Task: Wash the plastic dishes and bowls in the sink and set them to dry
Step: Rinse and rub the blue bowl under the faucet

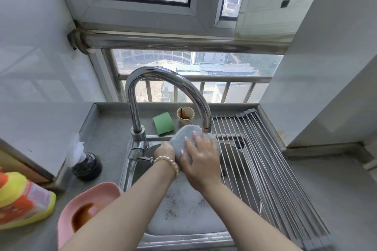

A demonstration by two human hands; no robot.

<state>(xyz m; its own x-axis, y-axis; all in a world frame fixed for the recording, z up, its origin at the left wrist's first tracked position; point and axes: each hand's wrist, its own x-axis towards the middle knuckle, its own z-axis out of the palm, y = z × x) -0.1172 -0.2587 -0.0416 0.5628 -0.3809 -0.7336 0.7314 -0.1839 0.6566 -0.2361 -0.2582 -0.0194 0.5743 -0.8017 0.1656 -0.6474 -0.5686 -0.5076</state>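
A pale blue plastic bowl (183, 134) is held upside down over the sink (183, 238), just under the faucet spout (207, 128). My left hand (165, 152), with a pearl bracelet on the wrist, grips the bowl's left edge. My right hand (201, 159) lies flat on the bowl's outside, fingers spread toward the spout. A larger pale dish (183, 214) with dark specks lies in the basin under my forearms. A pink plastic dish (89, 204) with brown liquid in it sits on the counter at the sink's left.
A roll-up metal drying rack (265, 169) spans the sink's right half. A green sponge (163, 123) and a stained paper cup (185, 116) stand behind the sink. A dark bottle (86, 166) and a yellow-orange detergent pack (22, 201) are at left.
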